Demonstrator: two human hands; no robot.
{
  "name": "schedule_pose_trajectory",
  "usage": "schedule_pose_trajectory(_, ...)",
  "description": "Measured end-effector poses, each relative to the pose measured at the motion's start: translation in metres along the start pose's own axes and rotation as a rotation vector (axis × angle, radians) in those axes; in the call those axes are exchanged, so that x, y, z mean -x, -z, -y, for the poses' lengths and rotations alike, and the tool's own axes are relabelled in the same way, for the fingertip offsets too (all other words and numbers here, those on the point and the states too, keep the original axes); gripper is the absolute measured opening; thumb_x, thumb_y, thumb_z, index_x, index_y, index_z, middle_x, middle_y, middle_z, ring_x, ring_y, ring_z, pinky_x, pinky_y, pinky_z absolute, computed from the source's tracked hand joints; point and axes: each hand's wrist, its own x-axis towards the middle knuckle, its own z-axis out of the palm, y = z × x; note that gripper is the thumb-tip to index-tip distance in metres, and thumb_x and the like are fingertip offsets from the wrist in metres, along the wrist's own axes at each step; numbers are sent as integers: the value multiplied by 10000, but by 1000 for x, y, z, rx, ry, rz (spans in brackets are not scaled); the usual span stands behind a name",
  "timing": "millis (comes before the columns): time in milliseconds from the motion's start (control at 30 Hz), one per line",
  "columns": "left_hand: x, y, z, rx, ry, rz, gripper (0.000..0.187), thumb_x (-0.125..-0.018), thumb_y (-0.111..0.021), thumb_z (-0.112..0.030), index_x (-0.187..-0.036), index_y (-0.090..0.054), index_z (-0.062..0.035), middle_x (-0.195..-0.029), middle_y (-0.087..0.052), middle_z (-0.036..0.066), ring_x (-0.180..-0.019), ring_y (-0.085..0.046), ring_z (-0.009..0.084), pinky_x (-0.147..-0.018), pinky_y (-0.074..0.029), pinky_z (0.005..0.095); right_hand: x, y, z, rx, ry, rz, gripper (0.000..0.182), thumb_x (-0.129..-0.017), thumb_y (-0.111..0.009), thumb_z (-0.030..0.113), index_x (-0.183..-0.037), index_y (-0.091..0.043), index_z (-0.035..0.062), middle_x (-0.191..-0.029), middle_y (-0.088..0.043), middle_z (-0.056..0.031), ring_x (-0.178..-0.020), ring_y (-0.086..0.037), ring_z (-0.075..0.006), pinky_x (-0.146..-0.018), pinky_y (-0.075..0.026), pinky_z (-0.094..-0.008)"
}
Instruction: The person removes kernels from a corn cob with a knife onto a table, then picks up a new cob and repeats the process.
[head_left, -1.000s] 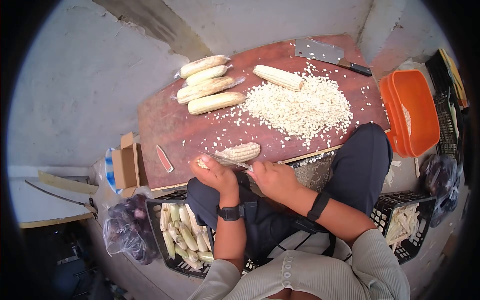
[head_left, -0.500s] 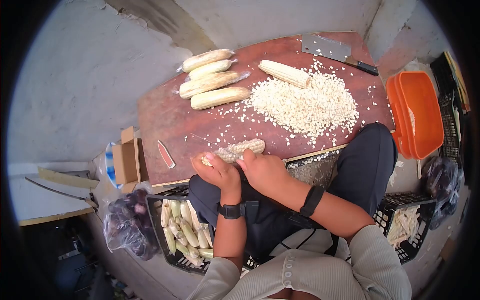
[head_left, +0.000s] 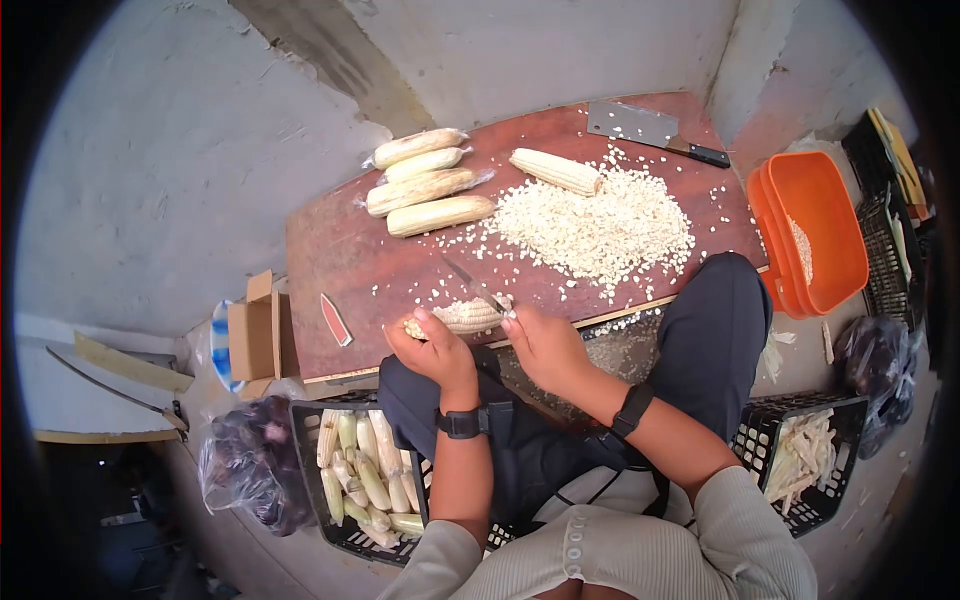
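Observation:
My left hand is closed around the near end of a pale corn cob, held at the table's front edge. A thin-bladed knife is gripped in my right hand, its blade slanting up and left across the cob's far end. Beyond the cob, a heap of loose white kernels covers part of the reddish table. One whole cob rests against the heap's back edge. To its left lie several more cobs, some in clear plastic wrap.
A cleaver lies at the back right, and a red-and-white pointed piece at the left. Orange tubs stand to the right. Black crates hold corn at left and stripped cobs at right. A cardboard box stands left of the table.
The knife has shifted from lying low along the cob near my left hand to the cob's far end, its blade now steeper. My right hand has moved right and slightly down.

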Motion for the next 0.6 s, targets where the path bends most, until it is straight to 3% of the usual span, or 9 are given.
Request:
schedule_pose_trajectory(233, -5, 4, -6, 105, 70, -17, 278, -935, -522, -240, -839, -474, 16, -780, -472, 116, -728, -451, 245, -706, -384, 375, 18, 4, -22, 259, 312, -23, 249, -909, -555, 266, -806, -486, 50, -623, -565, -139, -532, -580, -330, -483, -457, -424)
schedule_pose_trajectory(433, -9, 4, -2, 143, 223, 4, 236, -909, -562, -201, -850, -484, 13, -798, -492, 114, -742, -465, 240, -724, -397, 362, 20, 9, -29, 317, 321, 98, 271, -914, -531, 306, -851, -505, 44, -659, -599, -139, -565, -606, -320, -505, -476, -418)
schedule_pose_trajectory(600, -11, -4, 3, 203, 250, -4, 205, -883, -577, -170, -828, -489, 6, -788, -494, 119, -738, -468, 241, -719, -397, 360, 17, 5, -26, 353, 323, 48, 273, -890, -589, 267, -781, -474, 44, -593, -566, -126, -507, -592, -295, -451, -466, -386)
